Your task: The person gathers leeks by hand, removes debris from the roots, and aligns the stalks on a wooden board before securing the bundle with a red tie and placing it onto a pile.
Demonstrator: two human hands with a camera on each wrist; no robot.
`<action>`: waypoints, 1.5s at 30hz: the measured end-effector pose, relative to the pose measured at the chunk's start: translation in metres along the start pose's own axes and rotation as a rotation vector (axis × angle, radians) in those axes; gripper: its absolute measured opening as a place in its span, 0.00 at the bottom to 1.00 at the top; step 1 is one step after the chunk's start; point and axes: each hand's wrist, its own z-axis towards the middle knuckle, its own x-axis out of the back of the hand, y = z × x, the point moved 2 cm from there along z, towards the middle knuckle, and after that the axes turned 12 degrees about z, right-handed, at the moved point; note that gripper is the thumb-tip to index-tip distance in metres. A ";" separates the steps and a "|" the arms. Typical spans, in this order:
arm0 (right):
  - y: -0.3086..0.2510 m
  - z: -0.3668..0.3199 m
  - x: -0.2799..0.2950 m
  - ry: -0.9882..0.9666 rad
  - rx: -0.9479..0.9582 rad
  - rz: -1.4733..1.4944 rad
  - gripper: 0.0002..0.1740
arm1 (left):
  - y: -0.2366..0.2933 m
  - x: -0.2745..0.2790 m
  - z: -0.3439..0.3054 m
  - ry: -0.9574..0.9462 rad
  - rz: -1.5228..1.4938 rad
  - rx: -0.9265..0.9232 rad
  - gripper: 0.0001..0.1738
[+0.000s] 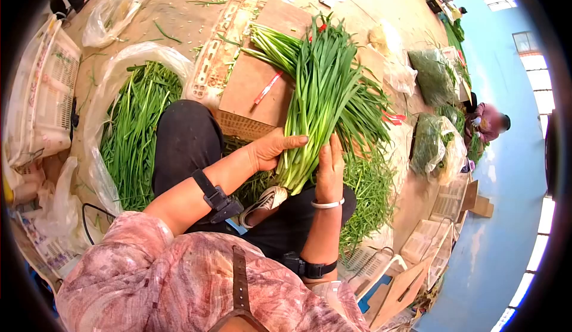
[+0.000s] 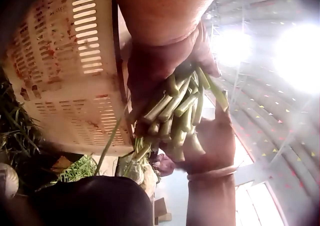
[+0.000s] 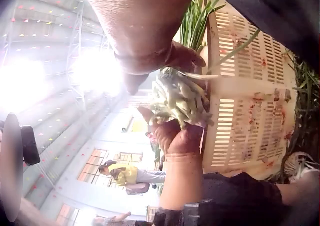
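The bundle of garlic chives (image 1: 319, 88) stands in front of you, just above your lap. Its long axis runs from the pale cut ends (image 2: 177, 111), near you, up and away to the green tips, which fan out over the cardboard sheet (image 1: 256, 79) lying on an upturned slatted plastic crate (image 1: 241, 126). Both hands clasp the bundle low on the stalks, so neither is nearer than the other. Your left hand (image 1: 271, 148) closes round it from the left with the thumb laid across the front. Your right hand (image 1: 329, 168) holds it from the right, palm against the stalks and fingers running up along them. The left wrist view shows those fingers curling about the stems, but the right thumb is hidden in every view. The wrist views are blurred and show little beyond the stalk ends and the crate wall. No tie or band can be made out on the bundle. At far left a plastic bag (image 1: 107, 94) holds more chives. Loose chives (image 1: 369, 195) lie on the floor at the right, partly behind your right forearm, which wears a bracelet (image 1: 326, 204).
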 end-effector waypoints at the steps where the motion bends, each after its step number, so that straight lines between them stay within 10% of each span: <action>1: -0.014 -0.001 -0.011 -0.031 0.102 -0.011 0.38 | -0.001 -0.001 -0.001 -0.004 0.000 0.003 0.35; 15: 0.007 -0.003 -0.018 0.299 0.148 0.441 0.21 | 0.010 -0.034 -0.003 0.076 0.229 -0.159 0.22; 27: 0.021 0.002 0.000 0.091 0.055 0.314 0.26 | -0.022 -0.002 0.006 -0.126 -0.509 0.052 0.20; 35: -0.024 -0.014 0.015 0.321 0.279 -0.333 0.31 | -0.032 0.003 0.013 -0.132 -0.522 0.058 0.21; 40: -0.061 0.007 -0.028 0.139 0.649 -0.900 0.08 | -0.043 0.000 0.015 -0.117 -0.479 0.049 0.21; 45: -0.022 0.039 -0.027 0.240 0.455 -1.255 0.08 | -0.044 0.001 0.017 0.053 -0.379 0.077 0.20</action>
